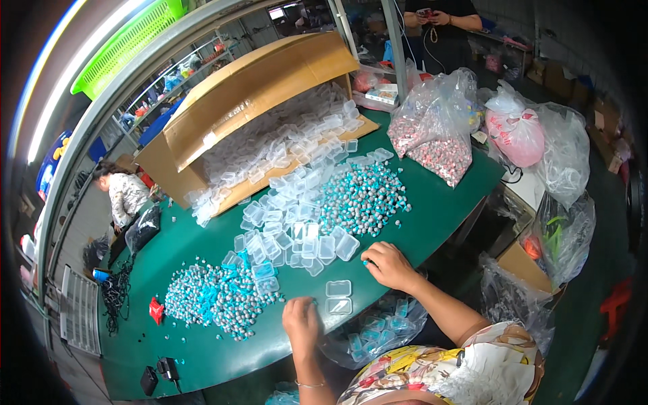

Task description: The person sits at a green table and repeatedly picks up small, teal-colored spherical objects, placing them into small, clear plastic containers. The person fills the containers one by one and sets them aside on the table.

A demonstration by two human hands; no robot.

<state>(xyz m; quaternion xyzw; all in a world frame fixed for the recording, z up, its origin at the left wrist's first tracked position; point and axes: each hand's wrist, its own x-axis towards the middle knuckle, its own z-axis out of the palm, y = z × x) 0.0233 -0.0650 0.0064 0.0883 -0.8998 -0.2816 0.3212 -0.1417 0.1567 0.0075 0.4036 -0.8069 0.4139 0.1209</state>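
Observation:
An open clear plastic case (pixel 339 289) lies on the green table between my hands, with a small white piece (pixel 339 306) in its lower half. My right hand (pixel 391 266) is to the right of it, fingers pinched on a small blue-and-grey piece (pixel 366 262). On the other side, my left hand (pixel 302 322) is above the table near the left pile of blue-and-grey pieces (pixel 216 297). Motion blurs its bent fingers, so what they hold cannot be made out. Beyond my hands are another pile of these pieces (pixel 364 199) and a heap of clear cases (pixel 287 233).
A cardboard box (pixel 250 88) spills more clear cases onto the table (pixel 324 344). Bags of reddish pieces (pixel 439 145) stand at the far right. A bag of filled cases (pixel 378 331) hangs below the near edge. Two other people are farther off, one holding a phone (pixel 426 13).

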